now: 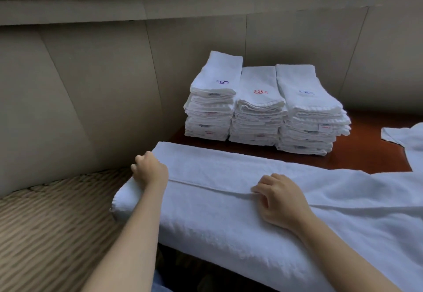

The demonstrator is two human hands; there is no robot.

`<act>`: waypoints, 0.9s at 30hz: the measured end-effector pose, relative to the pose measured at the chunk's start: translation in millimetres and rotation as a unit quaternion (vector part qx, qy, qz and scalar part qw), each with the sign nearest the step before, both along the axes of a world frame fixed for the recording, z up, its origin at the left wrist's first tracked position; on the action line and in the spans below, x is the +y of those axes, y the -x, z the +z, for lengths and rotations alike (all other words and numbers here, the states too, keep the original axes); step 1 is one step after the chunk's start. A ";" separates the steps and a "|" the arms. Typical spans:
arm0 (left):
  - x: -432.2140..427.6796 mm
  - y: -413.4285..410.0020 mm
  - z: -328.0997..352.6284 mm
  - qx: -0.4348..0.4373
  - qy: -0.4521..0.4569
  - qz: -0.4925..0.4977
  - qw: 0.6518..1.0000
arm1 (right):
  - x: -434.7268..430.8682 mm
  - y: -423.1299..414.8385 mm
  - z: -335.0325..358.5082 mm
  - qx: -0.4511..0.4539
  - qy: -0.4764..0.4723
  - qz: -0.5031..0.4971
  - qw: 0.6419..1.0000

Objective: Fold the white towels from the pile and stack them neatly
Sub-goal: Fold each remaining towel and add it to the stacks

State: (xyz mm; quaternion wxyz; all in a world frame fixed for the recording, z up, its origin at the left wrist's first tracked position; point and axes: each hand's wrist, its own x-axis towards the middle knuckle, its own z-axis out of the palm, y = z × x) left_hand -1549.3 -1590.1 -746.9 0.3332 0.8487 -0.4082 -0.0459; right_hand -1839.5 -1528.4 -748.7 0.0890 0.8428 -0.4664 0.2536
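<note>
**A:** Where is the towel being worked on?

**B:** A large white towel [229,211] lies across the near edge of the reddish-brown tabletop [366,154], running from about 9 o'clock out past 3 o'clock. It is folded lengthwise, with a long hem line crossing its upper face from the left hand toward the right hand.

**A:** What is the left hand doing?

**B:** The left hand [150,170] sits at the towel's left end, around 9 o'clock. Its fingers [140,161] are curled tight over the far corner of that end, gripping the cloth. The end bulges below the wrist and hangs past the tabletop.

**A:** And the right hand?

**B:** The right hand [279,200] rests on the towel near the centre, slightly toward 4 o'clock. Its fingers are bent narrow, and the tips pinch the folded hem where it lifts into a small ridge.

**A:** Are any finished ones in view?

**B:** Three stacks of folded towels [261,108] stand side by side at 12 o'clock, touching each other, close to the padded beige wall [91,85]. The top towel of each bears a small embroidered mark: purple on the left, red in the middle, blue on the right.

**A:** Anything else?

**B:** More white cloth [409,140] lies at 3 o'clock, cut off by the edge. A woven wicker surface [45,223] sits at 8 o'clock, beside the tabletop.
</note>
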 end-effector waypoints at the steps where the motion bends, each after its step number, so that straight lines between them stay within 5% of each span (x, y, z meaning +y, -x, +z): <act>1: 1.5 4.7 0.1 -0.036 -0.038 0.008 0.999 | 1.0 0.0 1.2 -0.001 -0.003 0.000 1.000; 4: 3.7 14.7 4.0 -0.145 -0.094 0.014 0.985 | 5.4 -0.3 4.0 -0.008 -0.041 0.003 0.999; 7: 0.9 36.1 9.3 -0.247 -0.165 -0.098 0.950 | 4.3 2.4 2.5 -0.002 -0.077 0.000 0.997; 12: 5.3 121.9 9.9 -0.203 -0.209 -0.393 0.872 | 12.9 36.0 4.2 0.041 -0.125 0.024 0.991; 16: 15.8 204.1 18.0 -0.151 -0.122 -0.537 0.821 | 36.0 100.7 16.5 0.040 -0.114 -0.113 0.986; 21: 35.7 295.1 20.8 -0.100 -0.038 -0.630 0.769 | 54.6 171.6 42.3 -0.080 -0.164 -0.377 0.908; 27: 58.3 373.0 1.1 -0.213 0.060 -0.673 0.706 | 87.3 271.0 36.8 -0.149 -0.256 -0.500 0.814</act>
